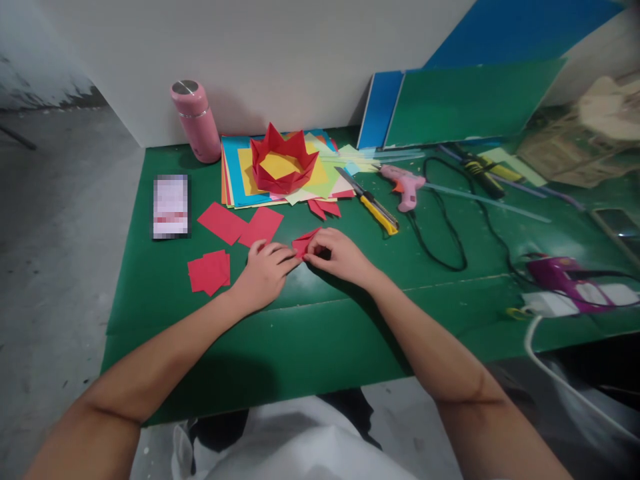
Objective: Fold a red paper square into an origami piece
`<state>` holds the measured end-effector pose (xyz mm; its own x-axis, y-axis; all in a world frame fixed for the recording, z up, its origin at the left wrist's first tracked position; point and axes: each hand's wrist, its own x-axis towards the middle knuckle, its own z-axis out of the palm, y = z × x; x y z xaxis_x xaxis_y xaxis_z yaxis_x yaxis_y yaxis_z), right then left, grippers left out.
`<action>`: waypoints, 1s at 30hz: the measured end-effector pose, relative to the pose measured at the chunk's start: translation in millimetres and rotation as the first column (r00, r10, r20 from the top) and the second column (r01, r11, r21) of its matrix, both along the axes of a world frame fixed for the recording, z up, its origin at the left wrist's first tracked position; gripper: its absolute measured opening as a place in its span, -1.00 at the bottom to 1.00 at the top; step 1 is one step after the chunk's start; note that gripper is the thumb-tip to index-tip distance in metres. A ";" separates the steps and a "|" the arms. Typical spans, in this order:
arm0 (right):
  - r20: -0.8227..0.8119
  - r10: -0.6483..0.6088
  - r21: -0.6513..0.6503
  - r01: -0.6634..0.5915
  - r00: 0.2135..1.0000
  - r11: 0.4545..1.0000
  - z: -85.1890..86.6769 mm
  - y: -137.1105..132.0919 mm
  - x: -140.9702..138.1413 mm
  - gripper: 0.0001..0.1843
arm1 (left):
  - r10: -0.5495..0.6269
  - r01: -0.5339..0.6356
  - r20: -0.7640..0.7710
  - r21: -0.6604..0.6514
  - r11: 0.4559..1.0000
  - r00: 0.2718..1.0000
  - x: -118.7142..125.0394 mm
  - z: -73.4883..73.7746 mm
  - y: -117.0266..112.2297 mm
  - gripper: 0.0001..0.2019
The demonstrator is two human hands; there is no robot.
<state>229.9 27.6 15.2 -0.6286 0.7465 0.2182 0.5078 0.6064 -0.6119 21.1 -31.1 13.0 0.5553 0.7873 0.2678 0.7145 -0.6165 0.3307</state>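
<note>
Between my hands is a small piece of folded red paper (303, 245), low over the green table. My right hand (341, 257) is closed in a pinch on its right side, thumb against forefinger. From the other side, my left hand (267, 272) grips the paper's lower left edge with its fingertips; the other fingers are bent over the table. Just beyond my left hand lie flat red paper rectangles (223, 222), and a pile of red paper squares (210, 272) sits to its left. Small folded red pieces (325, 209) rest behind my right hand.
A red pointed paper ring (283, 180) stands on stacked coloured paper (233, 177). A pink bottle (197, 123) and a blurred-out flat object (171, 207) are left. Rightward lie a yellow utility knife (377, 212), a pink glue gun (404, 185), its cord and a power strip (550, 305).
</note>
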 end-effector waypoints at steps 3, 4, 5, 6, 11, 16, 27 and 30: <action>0.001 -0.020 -0.007 0.020 1.000 1.000 -0.6 -0.7 -1.2 -0.84 | -0.002 0.002 0.000 0.004 1.000 1.000 0.3 -0.5 -0.1 -0.63; -0.002 -0.022 -0.008 0.022 1.000 1.000 -0.8 -0.9 -1.5 -0.84 | -0.002 0.002 0.000 0.005 1.000 1.000 0.4 -0.4 -0.2 -0.63; -0.005 -0.023 -0.009 0.023 1.000 1.000 -1.0 -1.1 -1.7 -0.84 | -0.001 0.001 -0.001 0.005 1.000 1.000 0.5 -0.4 -0.2 -0.63; -0.009 -0.026 -0.010 0.026 1.000 1.000 -1.2 -1.3 -2.0 -0.83 | 0.001 -0.001 -0.002 0.003 1.000 1.000 0.7 -0.3 -0.2 -0.63; -0.004 -0.050 -0.018 0.050 0.999 0.999 -2.1 -1.5 -2.5 -0.82 | 0.005 -0.005 -0.013 -0.014 1.000 1.000 1.3 0.2 -0.2 -0.63; 0.004 -0.057 -0.030 0.058 0.998 0.998 -2.1 -2.0 -2.9 -0.82 | 0.008 -0.008 -0.007 -0.023 1.000 1.000 1.5 -0.7 -0.3 -0.63; 0.009 -0.058 -0.045 0.058 0.998 0.997 -1.2 -1.5 -2.7 -0.79 | 0.020 -0.020 0.002 -0.063 0.998 1.000 2.4 2.0 -0.9 -0.64; 0.010 -0.060 -0.041 0.060 0.998 0.997 -1.2 -1.4 -2.9 -0.79 | 0.030 -0.030 0.001 -0.072 0.997 1.000 3.0 2.8 -1.5 -0.64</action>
